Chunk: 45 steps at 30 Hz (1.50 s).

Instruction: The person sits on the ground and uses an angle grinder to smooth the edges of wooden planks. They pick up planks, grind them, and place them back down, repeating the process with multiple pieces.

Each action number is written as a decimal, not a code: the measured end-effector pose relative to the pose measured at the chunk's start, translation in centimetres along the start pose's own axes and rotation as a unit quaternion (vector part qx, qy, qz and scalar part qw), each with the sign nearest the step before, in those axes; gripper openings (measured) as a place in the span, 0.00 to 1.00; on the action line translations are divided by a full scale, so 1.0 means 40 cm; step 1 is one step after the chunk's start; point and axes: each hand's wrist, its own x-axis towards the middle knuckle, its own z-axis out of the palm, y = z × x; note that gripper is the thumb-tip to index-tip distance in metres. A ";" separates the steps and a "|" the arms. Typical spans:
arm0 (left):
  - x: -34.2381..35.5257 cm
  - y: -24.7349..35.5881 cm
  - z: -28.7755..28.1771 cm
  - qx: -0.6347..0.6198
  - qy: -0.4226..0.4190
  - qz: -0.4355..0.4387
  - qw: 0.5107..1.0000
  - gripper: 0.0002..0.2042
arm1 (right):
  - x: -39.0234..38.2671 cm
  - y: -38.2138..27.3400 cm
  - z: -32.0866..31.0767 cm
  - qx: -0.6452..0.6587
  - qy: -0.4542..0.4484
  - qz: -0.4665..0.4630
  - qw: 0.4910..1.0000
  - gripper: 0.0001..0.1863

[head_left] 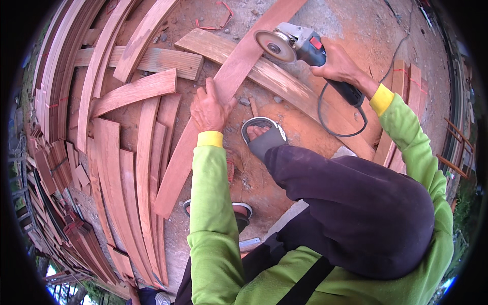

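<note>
A long reddish-brown wooden plank (pixel 178 170) runs slantwise from the lower middle to the top edge. My left hand (pixel 209 108) is closed over it, fingers wrapped across its face. In my right hand (pixel 338 66) is a corded angle grinder (pixel 310 48), grey and dark blue with a red switch. The grinder's round disc (pixel 274 47) is at the plank's right edge, farther up than my left hand; I cannot tell whether it touches the wood or spins. Beneath the plank, a paler board (pixel 284 84) lies crosswise on the ground.
My sandalled foot (pixel 262 131) stands right of the plank. The grinder's dark cord (pixel 330 131) loops near my right forearm. Loose planks (pixel 114 168) and stacked boards (pixel 56 76) fill the left side. Another person's hand (pixel 132 282) shows at lower left. Red strapping (pixel 216 25) lies at the top.
</note>
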 end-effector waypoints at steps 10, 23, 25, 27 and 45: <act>-0.003 -0.001 -0.001 0.007 -0.005 -0.003 1.000 0.39 | 0.003 0.008 0.010 0.001 -0.020 0.007 1.000 0.35; -0.001 0.005 -0.003 0.014 -0.004 -0.004 1.000 0.38 | 0.004 0.020 0.014 -0.018 -0.025 0.005 1.000 0.37; -0.001 0.003 -0.002 0.017 -0.003 -0.004 1.000 0.38 | 0.005 0.019 0.016 -0.019 -0.026 0.003 0.999 0.37; -0.001 0.002 -0.002 0.018 -0.003 -0.004 1.000 0.38 | 0.007 0.027 0.020 -0.022 -0.022 -0.001 1.000 0.37; 0.000 0.008 -0.005 0.010 0.000 -0.003 1.000 0.37 | 0.009 0.057 0.039 -0.025 0.030 -0.047 0.998 0.34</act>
